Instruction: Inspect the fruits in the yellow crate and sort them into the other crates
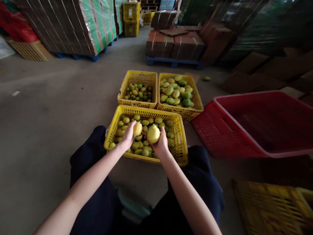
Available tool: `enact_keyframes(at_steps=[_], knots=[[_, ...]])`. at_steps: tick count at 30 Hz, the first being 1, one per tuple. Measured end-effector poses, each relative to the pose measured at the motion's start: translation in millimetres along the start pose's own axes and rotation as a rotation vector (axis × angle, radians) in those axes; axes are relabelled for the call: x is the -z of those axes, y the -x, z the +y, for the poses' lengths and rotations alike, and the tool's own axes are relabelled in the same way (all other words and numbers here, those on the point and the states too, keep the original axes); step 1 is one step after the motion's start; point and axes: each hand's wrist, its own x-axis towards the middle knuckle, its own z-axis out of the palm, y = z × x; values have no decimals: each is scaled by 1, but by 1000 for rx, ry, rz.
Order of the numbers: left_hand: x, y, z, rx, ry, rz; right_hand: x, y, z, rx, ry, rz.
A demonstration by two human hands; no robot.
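Note:
My left hand [128, 134] is closed around a yellow lemon [137, 129], its thumb along the top. In my right hand [161, 143] rests a larger pale-yellow lemon [153, 134], gripped from the right side and below. Both hands are over a yellow plastic crate [182, 142] that stands between my knees. Inside it lie several green and yellow lemons [145, 152]. The fingers under both held fruits are mostly hidden.
Beyond stand two yellow crates, one with small greenish fruit [140, 94], the other with larger lemons [175, 93]. A red crate [207, 130] is at the right, a yellow crate [274, 205] at the lower right. Boxes on a blue pallet [173, 62] stand behind; one fruit [206, 78] lies on the floor.

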Motion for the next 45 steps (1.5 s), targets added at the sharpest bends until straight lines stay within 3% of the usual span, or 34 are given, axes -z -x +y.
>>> enact_keyframes(at_steps=[3, 6, 10, 14, 21, 26, 33, 39, 42, 45], knots=[[-3, 1, 8, 44, 140, 64, -1, 0, -6, 14, -23, 78], [-2, 4, 12, 111, 241, 101, 0, -3, -7, 0, -75, 41], [0, 8, 14, 238, 303, 135, 8, -11, -2, -162, -80, 10], [-2, 12, 18, 159, 417, 237, 12, -16, 1, -270, -47, 30], [2, 6, 16, 175, 422, 202, 9, -13, -4, -166, -46, 55], [1, 10, 16, 204, 299, 87, 8, -7, -4, -63, 17, -77], [-2, 10, 11, -70, -22, -89, 3, 4, 1, 235, 223, -408], [3, 8, -1, -348, -165, -210, 4, 12, 3, 396, 323, -461], [3, 8, -2, -362, -164, -242, 6, 11, 5, 450, 342, -467], [2, 6, 1, -239, -95, -211, 5, 10, 5, 386, 286, -425]])
